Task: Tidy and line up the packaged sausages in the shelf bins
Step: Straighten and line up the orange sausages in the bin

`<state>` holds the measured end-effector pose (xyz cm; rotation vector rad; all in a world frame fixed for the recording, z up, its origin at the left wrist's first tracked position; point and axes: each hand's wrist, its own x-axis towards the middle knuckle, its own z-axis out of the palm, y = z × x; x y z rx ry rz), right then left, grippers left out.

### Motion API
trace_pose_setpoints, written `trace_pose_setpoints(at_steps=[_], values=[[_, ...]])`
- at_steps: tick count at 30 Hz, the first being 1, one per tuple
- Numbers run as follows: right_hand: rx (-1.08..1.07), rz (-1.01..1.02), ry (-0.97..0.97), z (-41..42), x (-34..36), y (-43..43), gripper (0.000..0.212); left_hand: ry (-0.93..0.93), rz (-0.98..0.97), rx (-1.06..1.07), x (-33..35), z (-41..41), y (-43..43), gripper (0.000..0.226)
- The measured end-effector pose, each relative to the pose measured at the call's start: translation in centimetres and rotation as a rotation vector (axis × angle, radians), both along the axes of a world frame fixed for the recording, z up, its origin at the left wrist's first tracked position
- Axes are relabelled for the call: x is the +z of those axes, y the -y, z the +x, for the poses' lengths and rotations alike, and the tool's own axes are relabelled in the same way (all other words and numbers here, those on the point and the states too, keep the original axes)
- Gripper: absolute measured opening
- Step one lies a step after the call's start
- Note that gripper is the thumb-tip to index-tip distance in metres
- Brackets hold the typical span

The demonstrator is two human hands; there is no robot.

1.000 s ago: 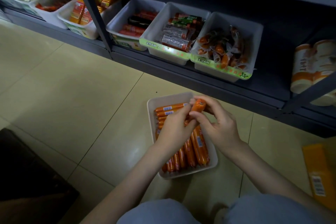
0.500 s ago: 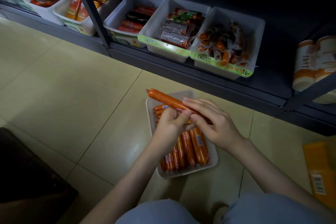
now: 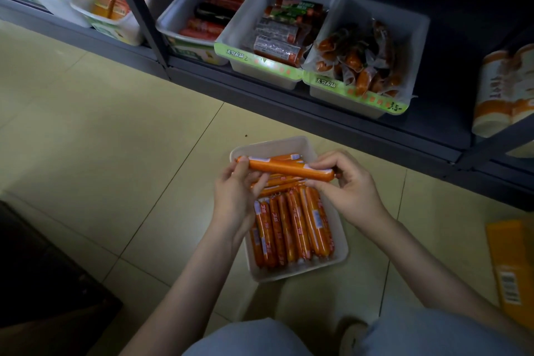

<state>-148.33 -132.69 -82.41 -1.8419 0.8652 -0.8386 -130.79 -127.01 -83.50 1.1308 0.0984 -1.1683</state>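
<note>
One sausage point(image 3: 284, 168) is held crosswise in the air over the far end of a white bin point(image 3: 300, 275) that sits on the floor point(image 3: 115, 139). The left hand point(image 3: 234, 199) pinches its left end between thumb and fingers, and the right hand point(image 3: 351, 188) pinches the right end the same way. Below it, a near row of sausages lies side by side, pointing near to far, with a few more stacked crosswise at the far end.

The sausage looks light and fairly stiff, and its glossy casing is probably slick, so it would likely roll or slide once let go. A hold at both ends suits turning it. A grip round the middle would be steadier for laying it flat beside the others.

The floor is pale, smooth tile, and the bin rests flat on it. Just beyond stands a dark metal shelf point(image 3: 289, 107) carrying more white bins point(image 3: 248, 17) of packaged sausages, some jumbled. An orange box point(image 3: 511, 263) lies on the floor at the near right. The light is dim.
</note>
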Motion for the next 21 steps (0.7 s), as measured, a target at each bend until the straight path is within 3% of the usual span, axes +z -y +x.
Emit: trace_pose_setpoints(at_steps=[4, 10, 12, 16, 19, 21], values=[[0.162, 0.182, 0.046, -0.2, 0.0, 0.1, 0.025, -0.09, 0.037, 0.026, -1.4, 0.7, 0.6, 0.026], [0.234, 0.395, -0.105, -0.6, -1.8, 0.9, 0.031, -0.022, 0.101, -0.062, -3.0, 1.4, 1.2, 0.004], [0.265, 0.421, -0.304, -0.3, -3.5, 0.9, 0.037, 0.16, 0.148, -0.245, -4.1, 1.0, 1.2, 0.01], [0.361, 0.32, -0.688, 1.2, -8.5, -1.2, 0.072, 0.645, 0.316, -0.726, -7.8, -1.5, 1.0, 0.003], [0.261, 0.391, -0.895, 1.4, -11.1, -2.4, 0.065, 1.28, 0.42, -1.19, -11.0, -2.0, 1.4, 0.028], [0.214, 0.415, -0.979, 1.3, -12.1, -2.6, 0.054, 1.588, 0.454, -1.279, -12.0, -1.6, 1.9, 0.04]])
